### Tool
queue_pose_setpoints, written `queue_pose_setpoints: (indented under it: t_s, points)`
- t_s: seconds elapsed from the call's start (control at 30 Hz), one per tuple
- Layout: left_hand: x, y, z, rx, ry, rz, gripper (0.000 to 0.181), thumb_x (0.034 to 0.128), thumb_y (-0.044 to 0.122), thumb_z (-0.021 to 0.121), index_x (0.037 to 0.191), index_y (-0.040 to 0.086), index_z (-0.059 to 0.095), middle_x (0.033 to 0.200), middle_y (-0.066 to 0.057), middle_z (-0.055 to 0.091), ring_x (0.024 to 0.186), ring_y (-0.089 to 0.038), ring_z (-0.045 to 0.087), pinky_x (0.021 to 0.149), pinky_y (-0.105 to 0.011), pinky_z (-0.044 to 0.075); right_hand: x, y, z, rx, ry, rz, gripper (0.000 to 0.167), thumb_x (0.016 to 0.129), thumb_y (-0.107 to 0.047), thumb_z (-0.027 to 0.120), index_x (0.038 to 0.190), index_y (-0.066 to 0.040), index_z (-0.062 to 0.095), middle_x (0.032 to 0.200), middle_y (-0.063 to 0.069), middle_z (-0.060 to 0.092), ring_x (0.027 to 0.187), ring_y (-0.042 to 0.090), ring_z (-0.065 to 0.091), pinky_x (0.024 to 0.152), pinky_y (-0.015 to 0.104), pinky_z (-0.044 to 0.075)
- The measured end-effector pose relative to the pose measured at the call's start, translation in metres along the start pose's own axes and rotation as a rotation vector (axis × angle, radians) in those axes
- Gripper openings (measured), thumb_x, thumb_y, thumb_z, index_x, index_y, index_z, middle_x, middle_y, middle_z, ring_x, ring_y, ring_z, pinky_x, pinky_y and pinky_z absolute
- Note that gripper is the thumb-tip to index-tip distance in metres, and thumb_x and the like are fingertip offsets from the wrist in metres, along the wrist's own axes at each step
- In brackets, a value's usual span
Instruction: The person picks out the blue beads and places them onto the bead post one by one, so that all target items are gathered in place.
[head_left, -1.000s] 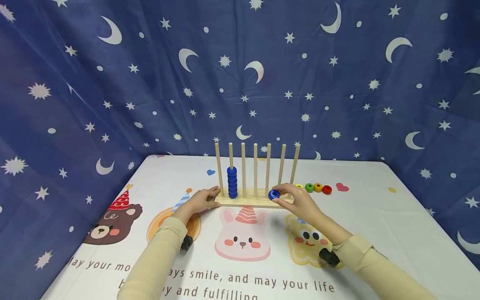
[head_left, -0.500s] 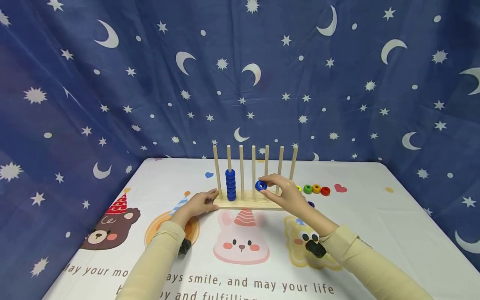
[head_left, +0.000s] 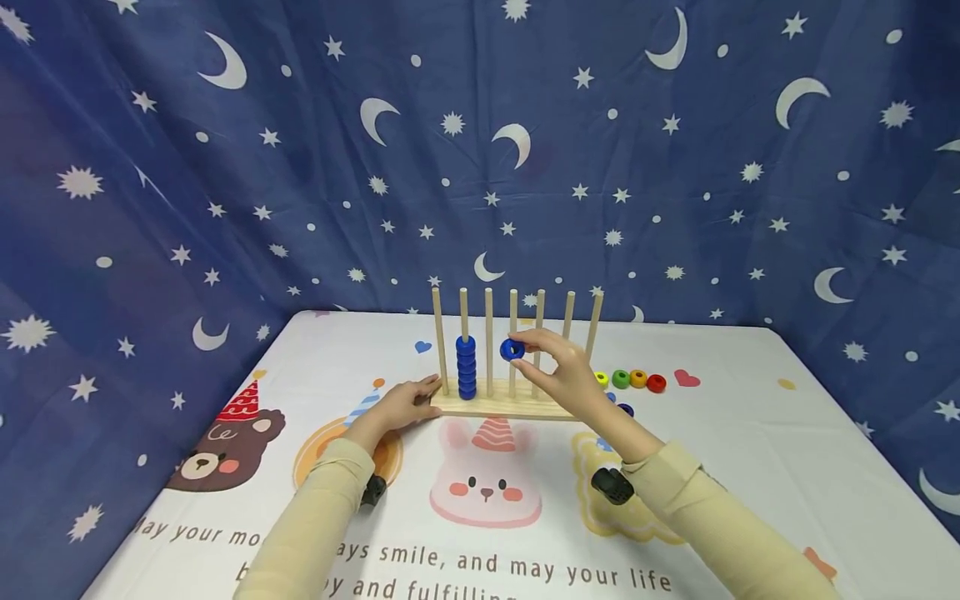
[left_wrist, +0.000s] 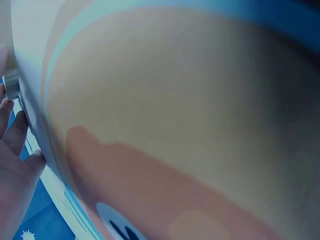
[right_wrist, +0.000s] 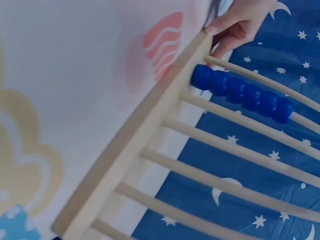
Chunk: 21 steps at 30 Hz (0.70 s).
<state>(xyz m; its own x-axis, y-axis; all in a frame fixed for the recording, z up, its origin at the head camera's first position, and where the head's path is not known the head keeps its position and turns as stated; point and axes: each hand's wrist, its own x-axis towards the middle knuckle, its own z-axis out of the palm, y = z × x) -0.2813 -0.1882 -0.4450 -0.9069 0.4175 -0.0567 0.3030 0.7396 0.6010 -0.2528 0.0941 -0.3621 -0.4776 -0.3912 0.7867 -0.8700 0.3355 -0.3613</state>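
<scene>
A wooden peg rack (head_left: 517, 407) with a row of upright pegs stands on the table. Several blue beads (head_left: 467, 368) are stacked on its second peg from the left; they also show in the right wrist view (right_wrist: 240, 93). My left hand (head_left: 401, 406) grips the left end of the base, thumb in front and fingers behind. At the left wrist view's edge, that hand (left_wrist: 15, 165) shows only partly, against the end of the wood (left_wrist: 11, 85). My right hand (head_left: 566, 367) pinches one blue bead (head_left: 512, 349) between thumb and fingertips, in front of the middle pegs, above the base.
Right of the rack lie loose beads: yellow (head_left: 602, 379), green (head_left: 621, 379), orange (head_left: 638, 378) and red (head_left: 656, 383). Another dark blue bead (head_left: 626, 409) lies closer in, partly hidden by my right arm. A blue curtain (head_left: 480, 167) hangs behind the white printed tablecloth (head_left: 750, 450).
My right hand has lifted the blue bead and carried it up and left, from the rack's right part toward its middle. The left hand has stayed at the rack's end.
</scene>
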Motion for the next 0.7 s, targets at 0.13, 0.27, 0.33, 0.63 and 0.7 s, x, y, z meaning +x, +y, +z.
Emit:
queue_pose_setpoints:
  t_s: [0.13, 0.27, 0.33, 0.63, 0.7]
  points:
    - [0.001, 0.001, -0.001, 0.004, 0.006, 0.008, 0.057, 0.0891, 0.018, 0.064, 0.138, -0.003, 0.043, 0.149, -0.020, 0.034, 0.136, -0.042, 0.031, 0.113, -0.052, 0.027, 0.010, -0.004, 0.002, -0.006, 0.023, 0.019, 0.034, 0.077, 0.001, 0.074, 0.110, 0.003, 0.066, 0.103, 0.016, 0.070, 0.086, 0.024, 0.065, 0.078, 0.036, 0.057]
    - [0.000, 0.000, -0.001, 0.006, 0.009, -0.006, 0.057, 0.0892, 0.018, 0.064, 0.138, -0.003, 0.043, 0.149, -0.019, 0.034, 0.136, -0.042, 0.031, 0.113, -0.051, 0.027, 0.021, -0.007, 0.005, -0.017, 0.021, 0.027, 0.034, 0.078, -0.001, 0.073, 0.111, 0.004, 0.065, 0.102, 0.016, 0.070, 0.086, 0.024, 0.065, 0.079, 0.036, 0.056]
    - [0.000, -0.001, 0.000, 0.002, 0.008, -0.018, 0.057, 0.0893, 0.018, 0.064, 0.138, -0.002, 0.043, 0.150, -0.018, 0.034, 0.137, -0.041, 0.031, 0.113, -0.050, 0.027, 0.027, -0.007, 0.007, -0.024, 0.020, 0.035, 0.034, 0.079, -0.001, 0.072, 0.112, 0.004, 0.065, 0.101, 0.016, 0.069, 0.086, 0.024, 0.065, 0.080, 0.035, 0.056]
    - [0.003, -0.002, 0.001, -0.002, 0.017, 0.001, 0.057, 0.0882, 0.018, 0.065, 0.138, -0.002, 0.044, 0.149, -0.018, 0.035, 0.136, -0.042, 0.032, 0.113, -0.051, 0.027, 0.049, -0.008, 0.009, -0.025, 0.032, 0.058, 0.034, 0.081, -0.003, 0.071, 0.114, 0.006, 0.063, 0.101, 0.017, 0.068, 0.086, 0.025, 0.065, 0.078, 0.038, 0.057]
    - [0.002, -0.002, 0.001, 0.002, 0.016, 0.006, 0.057, 0.0884, 0.018, 0.065, 0.138, -0.002, 0.044, 0.149, -0.018, 0.035, 0.136, -0.042, 0.033, 0.113, -0.050, 0.028, 0.055, -0.009, 0.010, -0.032, 0.034, 0.057, 0.033, 0.082, -0.004, 0.070, 0.113, 0.005, 0.064, 0.101, 0.017, 0.068, 0.085, 0.026, 0.065, 0.078, 0.039, 0.057]
